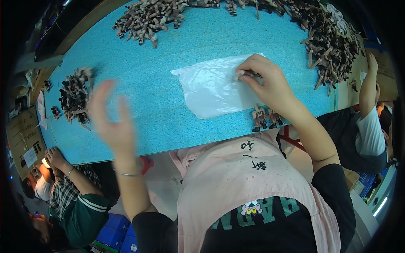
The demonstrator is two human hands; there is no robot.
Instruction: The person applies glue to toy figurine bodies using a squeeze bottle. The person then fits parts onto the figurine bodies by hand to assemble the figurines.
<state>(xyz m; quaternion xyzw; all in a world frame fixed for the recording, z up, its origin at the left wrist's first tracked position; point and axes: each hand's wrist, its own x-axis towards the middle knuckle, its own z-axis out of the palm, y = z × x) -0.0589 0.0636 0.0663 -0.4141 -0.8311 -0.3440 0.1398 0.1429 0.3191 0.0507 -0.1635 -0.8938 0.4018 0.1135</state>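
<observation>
My right hand (272, 82) is closed on a small figurine (249, 74), mostly covered by the fingers, above a clear plastic bag (206, 90) that lies flat on the blue table. Just below that wrist, close to the table's front edge, lie two small brown-and-grey figurines (258, 118). To the left, my left hand (113, 118) is blurred by motion, its fingers apart and nothing visible between them. Beside it sits a pile of dark figurines (76, 97), and a couple of single ones lie just left of that pile.
The blue tabletop (156, 92) carries a heap of pale figurines (149, 19) at the far side. A larger heap of dark pieces with light sticks (333, 50) lies at the far right. Other people sit at both ends, including a person in a green sleeve (88, 217) at left.
</observation>
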